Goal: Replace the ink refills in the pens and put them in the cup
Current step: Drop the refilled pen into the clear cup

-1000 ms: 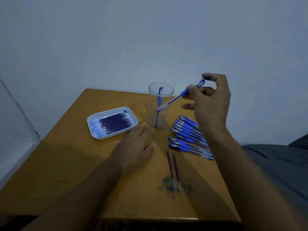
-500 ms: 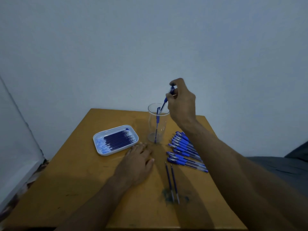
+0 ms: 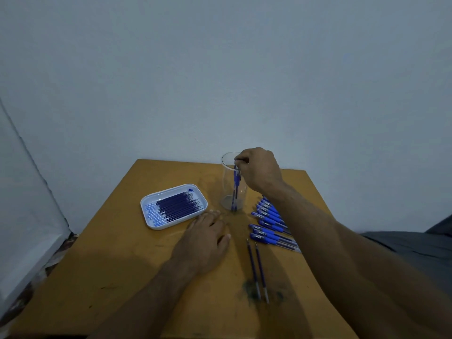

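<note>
Off to the left of your resting left hand, the white tray of blue ink refills sits just beyond your fingertips, so it is within easy reach for the next swap. That left hand lies flat on the counter with its fingers straight and relaxed, grasping nothing; leave it there as an anchor, or bring it up to steady the glass. Ahead and slightly right of it stands the clear cup, and your right hand is over its rim with the fingers pinched on the top of a blue pen that stands nearly upright inside, its tip near the bottom. Another pen seems to stand beside it, though the two overlap and are hard to separate. To finish this step well, lower until you judge the tip is resting on the base, then simply open the fingers and lift straight up, so your knuckles do not clip the rim and tip the light cup. Below your right forearm, the row of unfilled pens lies close to the cup's right side, and two loose refills lie nearer you, between your arms. The counter's far edge is just behind the cup, so withdraw toward yourself, not backward.
</note>
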A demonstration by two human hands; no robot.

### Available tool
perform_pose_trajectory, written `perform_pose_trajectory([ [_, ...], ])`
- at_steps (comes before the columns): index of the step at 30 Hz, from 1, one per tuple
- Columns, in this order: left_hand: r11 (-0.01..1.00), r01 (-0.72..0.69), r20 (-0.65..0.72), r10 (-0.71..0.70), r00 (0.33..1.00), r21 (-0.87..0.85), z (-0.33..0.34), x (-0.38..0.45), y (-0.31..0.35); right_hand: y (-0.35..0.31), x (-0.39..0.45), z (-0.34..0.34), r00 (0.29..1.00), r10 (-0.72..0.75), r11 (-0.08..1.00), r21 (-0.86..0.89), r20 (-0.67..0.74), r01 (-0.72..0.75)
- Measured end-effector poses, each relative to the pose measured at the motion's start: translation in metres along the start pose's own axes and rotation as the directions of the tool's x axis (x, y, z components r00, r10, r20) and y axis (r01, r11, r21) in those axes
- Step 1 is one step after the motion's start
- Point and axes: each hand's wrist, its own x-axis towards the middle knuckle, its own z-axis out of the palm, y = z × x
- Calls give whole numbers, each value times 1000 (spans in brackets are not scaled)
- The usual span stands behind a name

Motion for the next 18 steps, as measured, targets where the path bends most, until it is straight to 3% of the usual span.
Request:
perform_pose_trajectory([
  [4,1000,-6,-4,6,1000,0,1,1,-2,1,-2,-4,1000,4,999,39,-12,-4],
  [9,1000,-9,-6,9,1000,-4,1,1,-2,8,-20,-11,973,74,985,167,-221,-37],
  [11,1000,-14,-10,14,1000,-1,0,0,-1,17,-34,-14,969,118,986,142,-217,-88],
  [14,1000,-13,-6,13,1000,-6,0,0,0,31,-62,-15,989,131,991,-18,70,-130],
  [16,1000,-3,-2,3,1000,-14,0,0,-1,39,-83,-13,933,115,986,-152,341,-66],
  [18,1000,4,-1,-4,1000,-6,1,0,-1,45,-102,-12,866,118,967,-256,485,11],
])
